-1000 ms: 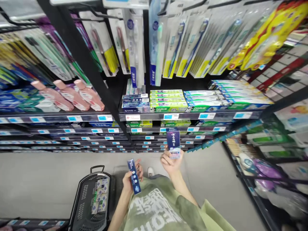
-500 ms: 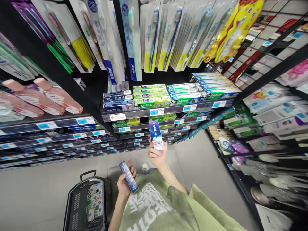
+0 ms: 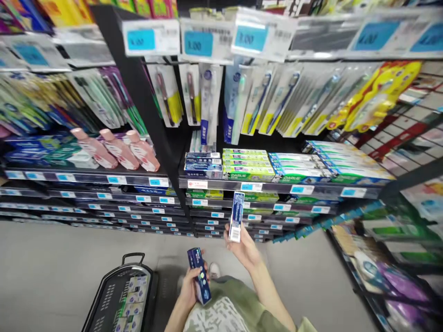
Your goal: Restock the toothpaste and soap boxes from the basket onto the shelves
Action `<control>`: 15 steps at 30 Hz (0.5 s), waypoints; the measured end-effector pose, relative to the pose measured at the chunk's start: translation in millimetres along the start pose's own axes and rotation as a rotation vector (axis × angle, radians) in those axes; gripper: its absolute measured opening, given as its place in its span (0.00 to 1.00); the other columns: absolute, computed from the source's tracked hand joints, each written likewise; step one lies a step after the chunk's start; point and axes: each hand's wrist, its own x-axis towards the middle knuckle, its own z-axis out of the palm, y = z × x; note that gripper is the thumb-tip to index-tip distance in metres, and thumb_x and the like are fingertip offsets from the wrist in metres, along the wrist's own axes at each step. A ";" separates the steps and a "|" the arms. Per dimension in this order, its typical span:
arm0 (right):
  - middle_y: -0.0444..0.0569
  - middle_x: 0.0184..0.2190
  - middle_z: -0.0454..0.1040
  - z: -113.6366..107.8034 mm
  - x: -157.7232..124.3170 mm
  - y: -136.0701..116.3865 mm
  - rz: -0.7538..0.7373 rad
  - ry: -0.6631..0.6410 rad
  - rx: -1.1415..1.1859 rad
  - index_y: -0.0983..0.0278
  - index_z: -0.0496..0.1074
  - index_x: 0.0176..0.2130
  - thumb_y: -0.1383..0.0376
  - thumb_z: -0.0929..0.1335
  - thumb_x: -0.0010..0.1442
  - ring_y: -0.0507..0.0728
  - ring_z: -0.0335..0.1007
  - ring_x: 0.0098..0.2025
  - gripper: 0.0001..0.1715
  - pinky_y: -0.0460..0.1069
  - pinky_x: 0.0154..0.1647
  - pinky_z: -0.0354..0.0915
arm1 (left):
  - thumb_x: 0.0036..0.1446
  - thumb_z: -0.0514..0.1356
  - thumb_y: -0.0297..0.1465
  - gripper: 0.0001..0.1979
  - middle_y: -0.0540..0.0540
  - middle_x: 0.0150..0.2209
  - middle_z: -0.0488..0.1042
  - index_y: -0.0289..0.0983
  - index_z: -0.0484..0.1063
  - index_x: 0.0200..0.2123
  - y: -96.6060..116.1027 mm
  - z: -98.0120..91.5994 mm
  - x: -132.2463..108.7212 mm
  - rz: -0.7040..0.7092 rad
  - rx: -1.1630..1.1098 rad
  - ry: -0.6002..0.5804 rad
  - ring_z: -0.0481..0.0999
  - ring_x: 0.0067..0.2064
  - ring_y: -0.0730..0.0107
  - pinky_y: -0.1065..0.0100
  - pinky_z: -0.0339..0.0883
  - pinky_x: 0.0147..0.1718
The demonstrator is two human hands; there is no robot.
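Observation:
My right hand (image 3: 244,246) is closed round a slim blue and white toothpaste box (image 3: 237,216), held upright in front of the shelf with a barcoded narrow side showing. Lower and to the left, my left hand (image 3: 194,279) grips a dark blue toothpaste box (image 3: 200,275), which tilts near my shirt. Just beyond the right hand, a stack of dark blue toothpaste boxes (image 3: 202,166) lies on the shelf beside green and yellow Darlie boxes (image 3: 247,166). Fingers behind both held boxes are partly hidden.
A black shopping basket (image 3: 104,288) holding several packs stands on the floor at lower left. Packaged toothbrushes (image 3: 259,103) hang above the shelf edge (image 3: 270,188). Pink bottles (image 3: 112,150) stand on the left shelf, and another rack (image 3: 360,276) runs along the right.
The view has tilted up and swung left, bringing upper price tags into sight. My right hand has turned its box from the broad face to a narrow side. Both hands keep their boxes.

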 end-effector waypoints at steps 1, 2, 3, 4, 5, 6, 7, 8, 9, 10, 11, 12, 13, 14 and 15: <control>0.47 0.44 0.73 2.8 2.5 -3.5 -0.013 -0.023 -0.081 0.49 0.67 0.56 0.51 0.75 0.58 0.54 0.71 0.37 0.29 0.46 0.28 0.66 | 0.42 0.71 0.33 0.39 0.50 0.31 0.74 0.39 0.67 0.61 -0.9 1.0 -0.1 0.003 -0.004 0.017 0.72 0.26 0.70 0.69 0.69 0.24; 0.47 0.44 0.74 5.4 5.7 -8.4 -0.033 -0.044 -0.168 0.48 0.66 0.58 0.50 0.74 0.59 0.55 0.72 0.38 0.31 0.47 0.29 0.68 | 0.42 0.71 0.33 0.40 0.50 0.31 0.74 0.38 0.67 0.61 -1.6 2.1 -0.5 0.006 -0.012 0.033 0.72 0.26 0.70 0.68 0.70 0.25; 0.47 0.44 0.75 8.2 9.8 -14.9 -0.067 -0.054 -0.269 0.47 0.65 0.60 0.49 0.74 0.59 0.57 0.73 0.39 0.32 0.49 0.31 0.70 | 0.42 0.72 0.34 0.40 0.50 0.31 0.74 0.38 0.67 0.61 -2.0 3.0 -1.1 0.010 -0.021 0.048 0.72 0.26 0.70 0.68 0.70 0.25; 0.48 0.46 0.76 11.5 14.7 -23.2 -0.114 -0.055 -0.386 0.47 0.64 0.62 0.49 0.73 0.60 0.58 0.75 0.42 0.34 0.51 0.35 0.72 | 0.42 0.72 0.34 0.40 0.50 0.31 0.75 0.37 0.67 0.61 -2.4 3.6 -1.9 0.010 -0.030 0.062 0.72 0.26 0.70 0.67 0.70 0.25; 0.48 0.48 0.76 15.4 20.5 -33.4 -0.172 -0.048 -0.515 0.48 0.64 0.63 0.50 0.74 0.60 0.59 0.75 0.46 0.36 0.53 0.42 0.73 | 0.42 0.72 0.34 0.41 0.50 0.31 0.75 0.37 0.66 0.61 -2.5 4.0 -2.8 0.010 -0.038 0.076 0.72 0.26 0.70 0.67 0.71 0.26; 0.49 0.51 0.76 20.3 27.1 -45.2 -0.241 -0.040 -0.647 0.49 0.63 0.65 0.50 0.74 0.60 0.60 0.74 0.51 0.38 0.55 0.49 0.73 | 0.42 0.72 0.34 0.41 0.49 0.31 0.75 0.37 0.66 0.60 -2.6 4.0 -3.8 0.012 -0.045 0.090 0.72 0.27 0.69 0.67 0.71 0.26; 0.50 0.55 0.74 26.5 34.4 -58.3 -0.313 -0.036 -0.773 0.51 0.62 0.66 0.51 0.74 0.60 0.60 0.72 0.56 0.39 0.57 0.57 0.70 | 0.41 0.73 0.34 0.41 0.49 0.32 0.75 0.36 0.66 0.60 -2.5 3.8 -4.7 0.014 -0.050 0.102 0.72 0.27 0.69 0.67 0.71 0.26; 0.51 0.59 0.72 33.9 42.3 -72.2 -0.380 -0.042 -0.891 0.53 0.62 0.67 0.52 0.74 0.61 0.61 0.69 0.61 0.40 0.58 0.62 0.67 | 0.41 0.73 0.34 0.41 0.49 0.32 0.76 0.36 0.66 0.60 -2.2 3.3 -5.5 0.015 -0.052 0.115 0.72 0.27 0.69 0.67 0.71 0.26; 0.53 0.62 0.70 42.4 50.6 -86.5 -0.442 -0.058 -0.999 0.55 0.62 0.68 0.53 0.73 0.62 0.62 0.67 0.63 0.39 0.59 0.64 0.65 | 0.41 0.73 0.34 0.40 0.49 0.31 0.76 0.36 0.67 0.60 -2.0 2.6 -6.2 0.015 -0.052 0.129 0.72 0.27 0.69 0.67 0.71 0.26; 0.54 0.64 0.69 51.8 59.5 -100.7 -0.512 -0.080 -1.102 0.56 0.62 0.68 0.54 0.72 0.63 0.63 0.66 0.65 0.38 0.59 0.65 0.64 | 0.42 0.73 0.34 0.40 0.49 0.31 0.76 0.35 0.67 0.60 -1.7 1.7 -6.9 0.017 -0.051 0.138 0.73 0.27 0.69 0.67 0.70 0.26; 0.54 0.65 0.68 61.8 68.8 -114.4 -0.588 -0.103 -1.208 0.57 0.62 0.68 0.54 0.71 0.65 0.63 0.66 0.65 0.37 0.59 0.64 0.64 | 0.42 0.73 0.34 0.40 0.49 0.31 0.76 0.35 0.67 0.59 -1.5 0.8 -7.5 0.022 -0.050 0.145 0.73 0.27 0.69 0.67 0.71 0.26; 0.55 0.64 0.68 71.8 78.6 -127.2 -0.669 -0.127 -1.318 0.57 0.62 0.68 0.55 0.70 0.66 0.63 0.66 0.65 0.35 0.59 0.64 0.65 | 0.42 0.73 0.34 0.39 0.48 0.32 0.76 0.35 0.67 0.59 -1.5 -0.3 -8.1 0.028 -0.050 0.149 0.73 0.27 0.68 0.67 0.71 0.26; 0.55 0.63 0.70 81.6 89.0 -139.1 -0.753 -0.150 -1.425 0.57 0.63 0.67 0.56 0.69 0.67 0.63 0.67 0.64 0.33 0.59 0.64 0.65 | 0.43 0.73 0.34 0.39 0.48 0.32 0.77 0.35 0.67 0.59 -1.6 -1.3 -8.7 0.036 -0.051 0.152 0.73 0.27 0.68 0.67 0.71 0.26; 0.55 0.62 0.71 90.7 99.8 -149.8 -0.830 -0.171 -1.525 0.58 0.64 0.66 0.58 0.68 0.67 0.64 0.68 0.63 0.31 0.59 0.63 0.65 | 0.43 0.73 0.34 0.39 0.48 0.32 0.77 0.36 0.67 0.59 -1.9 -2.3 -9.3 0.044 -0.054 0.152 0.74 0.28 0.68 0.66 0.71 0.27; 0.55 0.60 0.73 98.7 111.2 -159.3 -0.888 -0.190 -1.619 0.59 0.66 0.65 0.59 0.68 0.68 0.64 0.70 0.61 0.29 0.59 0.62 0.66 | 0.43 0.73 0.34 0.39 0.48 0.33 0.77 0.36 0.67 0.59 -2.5 -3.3 -9.8 0.053 -0.059 0.154 0.74 0.28 0.68 0.66 0.71 0.27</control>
